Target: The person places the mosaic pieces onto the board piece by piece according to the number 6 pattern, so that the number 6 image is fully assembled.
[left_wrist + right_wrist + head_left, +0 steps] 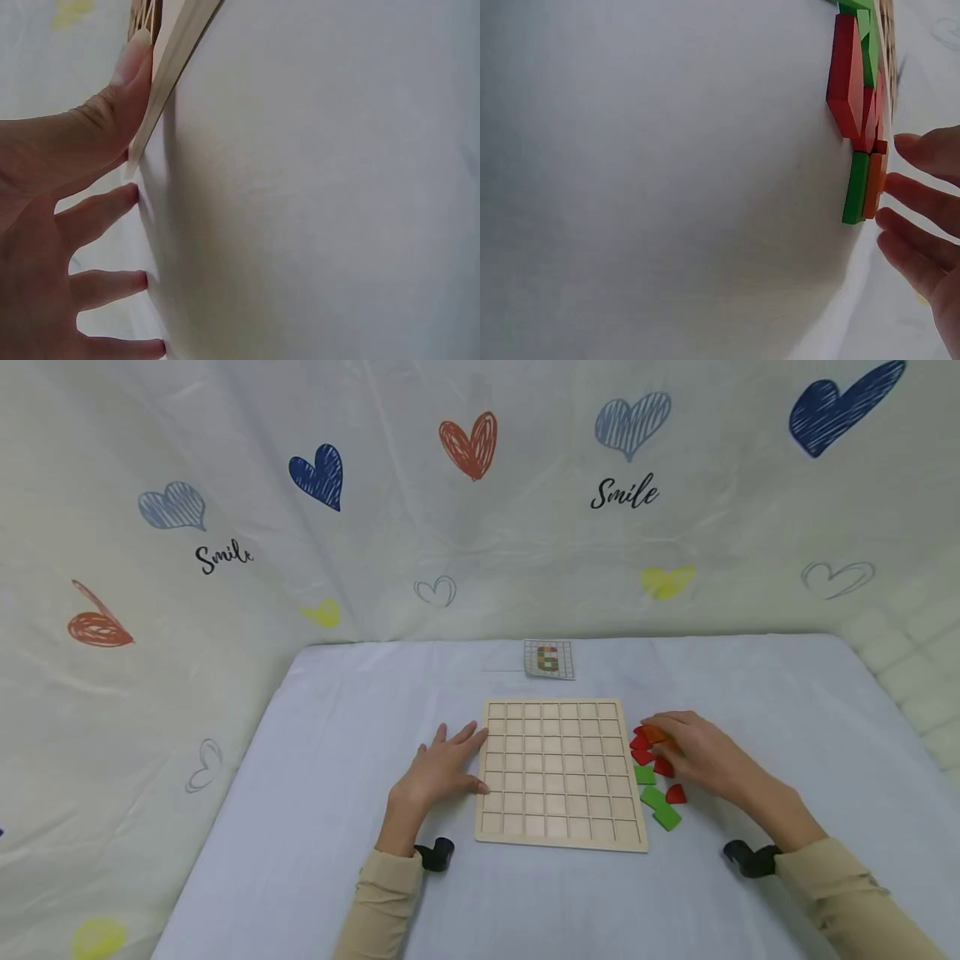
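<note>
A pale wooden grid board (555, 772) lies flat on the table. My left hand (437, 774) is at its left edge with fingers spread; in the left wrist view its thumb (112, 105) rests on the board's rim and several fingertips touch the cloth. Over the pieces right of the board is my right hand (693, 752). In the right wrist view its slightly bent fingertips are close to an orange block (875, 185), with a dark green block (856, 187) beside it; contact is unclear. Several red pieces (642, 757) and green squares (667, 816) lie nearby.
Behind the board, near the table's far edge, lies a small printed grid card (549, 659) with a coloured pattern. White cloth (337, 735) covers the table. A sheet printed with hearts (465, 527) hangs at the back. Both wrists wear black camera mounts (437, 855).
</note>
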`<state>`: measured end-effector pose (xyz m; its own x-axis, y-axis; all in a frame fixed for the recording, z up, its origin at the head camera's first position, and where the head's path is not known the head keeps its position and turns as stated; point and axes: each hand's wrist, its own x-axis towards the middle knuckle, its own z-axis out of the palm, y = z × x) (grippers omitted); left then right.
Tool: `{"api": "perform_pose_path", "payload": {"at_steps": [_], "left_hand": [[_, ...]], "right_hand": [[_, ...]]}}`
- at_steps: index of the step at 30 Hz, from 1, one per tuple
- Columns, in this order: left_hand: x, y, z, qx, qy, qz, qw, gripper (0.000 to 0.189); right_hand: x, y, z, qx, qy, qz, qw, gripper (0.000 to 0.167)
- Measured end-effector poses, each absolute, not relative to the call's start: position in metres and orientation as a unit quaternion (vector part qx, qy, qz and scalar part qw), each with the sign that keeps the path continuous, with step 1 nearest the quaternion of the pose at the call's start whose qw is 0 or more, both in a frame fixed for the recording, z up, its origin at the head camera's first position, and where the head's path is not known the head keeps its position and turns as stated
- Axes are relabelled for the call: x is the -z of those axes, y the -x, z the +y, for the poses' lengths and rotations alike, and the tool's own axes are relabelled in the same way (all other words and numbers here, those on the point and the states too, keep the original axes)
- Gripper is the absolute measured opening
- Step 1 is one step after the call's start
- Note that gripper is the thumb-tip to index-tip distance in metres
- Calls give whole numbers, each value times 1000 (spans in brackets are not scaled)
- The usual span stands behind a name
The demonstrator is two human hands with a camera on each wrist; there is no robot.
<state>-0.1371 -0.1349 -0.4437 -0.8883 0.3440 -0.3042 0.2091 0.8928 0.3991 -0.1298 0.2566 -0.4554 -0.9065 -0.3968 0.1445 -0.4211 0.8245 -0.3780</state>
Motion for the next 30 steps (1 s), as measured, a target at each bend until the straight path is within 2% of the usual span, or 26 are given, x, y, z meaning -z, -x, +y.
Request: {"api": "perform_pose_path", "payload": {"at_steps": [21, 30], "left_hand": [[446, 137, -135, -197, -142, 952, 188, 93], [444, 137, -135, -201, -139, 952, 187, 94]], "right_hand": [[458, 146, 253, -190, -193, -961, -52, 35], [456, 148, 252, -188, -187, -962, -64, 26]]}}
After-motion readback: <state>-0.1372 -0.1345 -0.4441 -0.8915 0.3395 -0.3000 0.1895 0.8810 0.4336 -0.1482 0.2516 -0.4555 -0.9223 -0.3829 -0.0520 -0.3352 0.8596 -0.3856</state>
